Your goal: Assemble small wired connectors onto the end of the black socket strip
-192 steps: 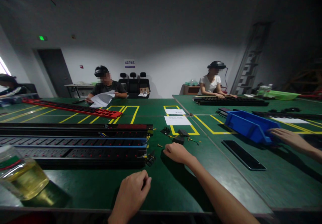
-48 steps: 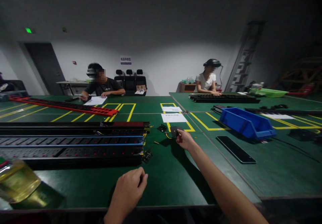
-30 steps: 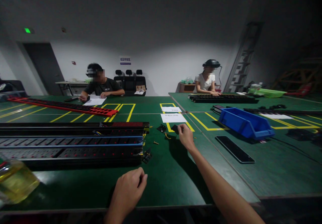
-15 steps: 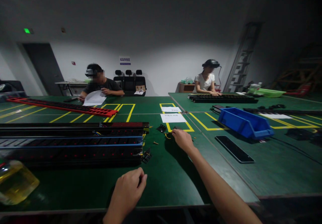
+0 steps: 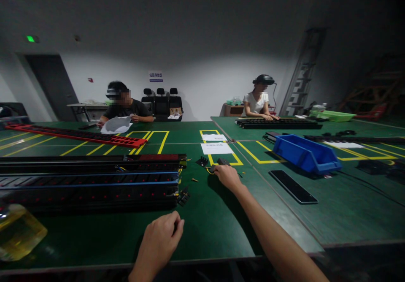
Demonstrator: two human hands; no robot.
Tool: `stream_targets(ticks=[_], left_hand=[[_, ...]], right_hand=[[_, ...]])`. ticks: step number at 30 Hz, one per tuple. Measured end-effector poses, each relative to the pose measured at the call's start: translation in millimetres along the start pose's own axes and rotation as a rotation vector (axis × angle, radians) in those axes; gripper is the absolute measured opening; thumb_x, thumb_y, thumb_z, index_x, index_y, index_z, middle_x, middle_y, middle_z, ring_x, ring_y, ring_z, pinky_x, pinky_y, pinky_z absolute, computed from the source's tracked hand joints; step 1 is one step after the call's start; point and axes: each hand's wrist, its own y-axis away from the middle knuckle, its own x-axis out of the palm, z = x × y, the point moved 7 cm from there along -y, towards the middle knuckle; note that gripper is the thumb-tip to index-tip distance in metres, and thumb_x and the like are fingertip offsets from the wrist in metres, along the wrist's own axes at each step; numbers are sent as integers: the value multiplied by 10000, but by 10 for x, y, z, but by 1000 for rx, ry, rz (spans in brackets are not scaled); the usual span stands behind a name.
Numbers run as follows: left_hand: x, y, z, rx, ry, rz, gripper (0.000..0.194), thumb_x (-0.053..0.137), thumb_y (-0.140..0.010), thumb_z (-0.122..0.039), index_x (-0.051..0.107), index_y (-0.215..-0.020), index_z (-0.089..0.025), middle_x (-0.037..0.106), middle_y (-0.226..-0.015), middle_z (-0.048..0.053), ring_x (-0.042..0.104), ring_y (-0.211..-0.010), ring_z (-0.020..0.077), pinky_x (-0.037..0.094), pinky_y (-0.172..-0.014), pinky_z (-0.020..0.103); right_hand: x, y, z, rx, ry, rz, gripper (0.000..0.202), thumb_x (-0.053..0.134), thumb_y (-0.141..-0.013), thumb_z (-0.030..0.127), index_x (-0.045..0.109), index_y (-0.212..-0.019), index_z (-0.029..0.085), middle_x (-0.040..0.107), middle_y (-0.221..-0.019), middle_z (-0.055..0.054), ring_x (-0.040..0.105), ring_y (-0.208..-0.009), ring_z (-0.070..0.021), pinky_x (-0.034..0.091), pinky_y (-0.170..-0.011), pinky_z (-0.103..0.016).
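Observation:
My right hand [image 5: 227, 177] reaches across the green table, its fingers pinched on a small dark part [image 5: 211, 170] with a yellow wire. Just behind it lies another dark block [image 5: 224, 162]. My left hand [image 5: 163, 233] rests near the front edge with fingers curled; whether anything is inside cannot be made out. Ahead of it a black bracket [image 5: 184, 196] sits by the end of long black rails with a blue strip [image 5: 95, 185]. A brass-coloured screw [image 5: 195, 180] lies between the rails and my right hand. Another small black bracket [image 5: 202, 161] is further back.
A blue bin [image 5: 305, 154] and a phone [image 5: 292, 186] lie to the right. A bottle of yellow liquid [image 5: 22, 231] stands front left. Paper sheets [image 5: 217, 148] and a red rack [image 5: 76, 135] are further back. Two people sit across the table.
My right hand has shifted slightly left, and the dark part at its fingertips now shows. The person at the left has moved the paper. My left hand has barely moved.

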Motion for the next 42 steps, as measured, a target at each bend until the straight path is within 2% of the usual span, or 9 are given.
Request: stream_targets(ticks=[3, 7, 9, 13, 19, 24, 28, 35, 42], left_hand=[[-4, -5, -3, 3, 3, -5, 288, 405, -1051, -294, 607, -862, -214, 716, -833, 23, 656, -745, 165, 331, -672, 299], [13, -19, 5, -5, 1, 3, 285, 414, -1050, -295, 613, -863, -213, 717, -841, 23, 656, -750, 168, 326, -673, 298], [16, -24, 6, -7, 0, 4, 284, 417, -1050, -296, 612, -861, -213, 715, -837, 21, 656, -750, 168, 323, -673, 297], [12, -23, 7, -9, -1, 7, 286, 414, -1051, -297, 613, -863, -211, 715, -845, 23, 655, -752, 169, 323, -675, 295], [20, -7, 17, -29, 6, 22, 285, 414, -1054, -296, 616, -871, -212, 720, -857, 24, 654, -766, 166, 319, -682, 297], [41, -12, 25, -41, 9, 29, 275, 429, -1054, -296, 614, -867, -217, 724, -863, 18, 653, -771, 157, 309, -682, 297], [47, -18, 30, -39, 12, 24, 272, 432, -1053, -298, 611, -864, -217, 723, -854, 15, 655, -775, 159, 305, -683, 299], [37, -14, 14, -35, -2, 29, 276, 430, -1056, -292, 620, -872, -216, 728, -862, 20, 663, -787, 165, 320, -694, 302], [24, -17, 0, -33, -26, 32, 277, 423, -1059, -289, 627, -885, -220, 744, -886, 28, 681, -815, 171, 342, -708, 296]], right_hand=[[-124, 8, -92, 37, -67, -68, 281, 525, -1017, 288, 775, -1145, 284, 776, -1164, -56, 696, -1069, -230, 472, -841, -275], [-393, 78, -516, 339, -79, -299, 387, 409, -1054, 296, 731, -1265, 263, 754, -1237, -75, 695, -1047, -233, 492, -809, -288], [-451, 113, -695, 437, -48, -341, 405, 411, -1040, 266, 730, -1284, 217, 753, -1228, -114, 684, -1070, -257, 499, -825, -305], [-357, 84, -829, 436, 24, -202, 400, 467, -970, 173, 776, -1224, 179, 755, -1214, -162, 637, -1177, -334, 503, -885, -368], [-198, 43, -738, 358, 64, -42, 385, 534, -915, 187, 785, -1207, 200, 753, -1206, -188, 639, -1201, -393, 502, -920, -478], [-155, 38, -698, 313, 68, -33, 413, 519, -900, 152, 774, -1222, 195, 762, -1178, -193, 673, -1171, -385, 507, -906, -484], [-89, 7, -745, 299, 61, -17, 388, 501, -892, 130, 801, -1130, 191, 769, -1162, -185, 693, -1148, -373, 507, -897, -466], [-36, -52, -792, 285, 66, -54, 425, 497, -927, 165, 729, -1283, 157, 739, -1230, -205, 694, -1153, -354, 513, -871, -409], [-11, -39, -765, 278, 62, 15, 370, 494, -913, 153, 811, -1093, 215, 758, -1199, -168, 682, -1155, -364, 510, -874, -435]])
